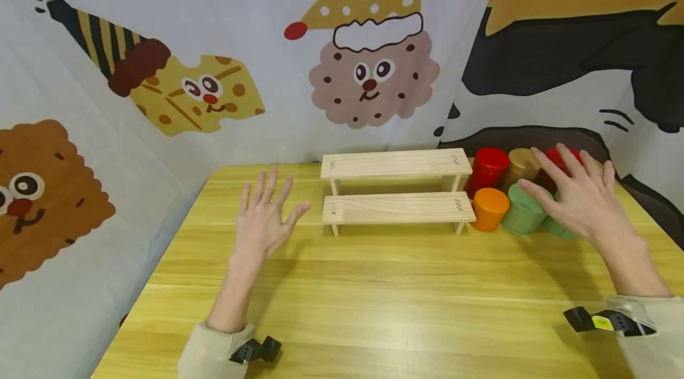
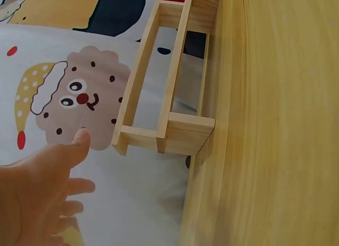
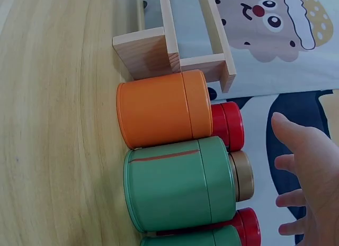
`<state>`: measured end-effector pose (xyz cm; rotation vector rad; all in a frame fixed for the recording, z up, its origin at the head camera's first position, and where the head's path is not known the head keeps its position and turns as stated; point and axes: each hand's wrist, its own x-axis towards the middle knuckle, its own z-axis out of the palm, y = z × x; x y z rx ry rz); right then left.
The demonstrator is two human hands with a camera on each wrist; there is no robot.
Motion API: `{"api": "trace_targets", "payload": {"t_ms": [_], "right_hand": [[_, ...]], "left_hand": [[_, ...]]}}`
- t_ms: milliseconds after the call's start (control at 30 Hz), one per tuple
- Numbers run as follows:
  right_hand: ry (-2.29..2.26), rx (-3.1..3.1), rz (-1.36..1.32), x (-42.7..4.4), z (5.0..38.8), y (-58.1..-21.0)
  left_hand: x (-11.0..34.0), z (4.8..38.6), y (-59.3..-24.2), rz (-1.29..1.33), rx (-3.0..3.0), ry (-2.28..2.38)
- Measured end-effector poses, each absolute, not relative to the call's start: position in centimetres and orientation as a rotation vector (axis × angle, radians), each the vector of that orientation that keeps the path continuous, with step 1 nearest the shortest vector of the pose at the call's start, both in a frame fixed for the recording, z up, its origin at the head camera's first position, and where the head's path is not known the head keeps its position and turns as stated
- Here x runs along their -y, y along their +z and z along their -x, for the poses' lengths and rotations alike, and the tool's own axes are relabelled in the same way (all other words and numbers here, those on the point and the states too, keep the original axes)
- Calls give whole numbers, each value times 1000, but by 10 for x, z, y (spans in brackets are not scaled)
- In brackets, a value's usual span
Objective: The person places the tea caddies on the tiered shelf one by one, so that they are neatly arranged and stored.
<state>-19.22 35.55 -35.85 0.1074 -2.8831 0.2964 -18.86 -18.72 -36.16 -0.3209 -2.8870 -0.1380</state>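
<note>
My left hand (image 1: pixel 262 221) hovers over the table's left part with its fingers spread, holding nothing. To its right stands a two-tier wooden shelf (image 1: pixel 398 208) of pale planks. My right hand (image 1: pixel 585 201) is held above a group of lidded canisters, fingers spread and apart from them in the right wrist view. In the front row are an orange canister (image 3: pixel 156 111), a green canister (image 3: pixel 175 185) and another green canister (image 3: pixel 196 238). Behind them are a red canister (image 1: pixel 488 166), a tan canister (image 1: pixel 521 166) and a second red canister (image 3: pixel 249 225), partly hidden.
The wooden table (image 1: pixel 374 308) ends at a cloth backdrop (image 1: pixel 288 100) printed with cartoon biscuits and cheese. The orange canister stands close against the shelf's right end. Each wrist wears a strap with a small black camera (image 1: pixel 271 348).
</note>
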Motion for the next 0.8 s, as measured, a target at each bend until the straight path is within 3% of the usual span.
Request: {"api": "trace_targets", "payload": {"t_ms": [800], "right_hand": [[355, 2820, -84, -368, 178, -359]], "left_hand": [[179, 190, -378, 367, 2810, -269]]}}
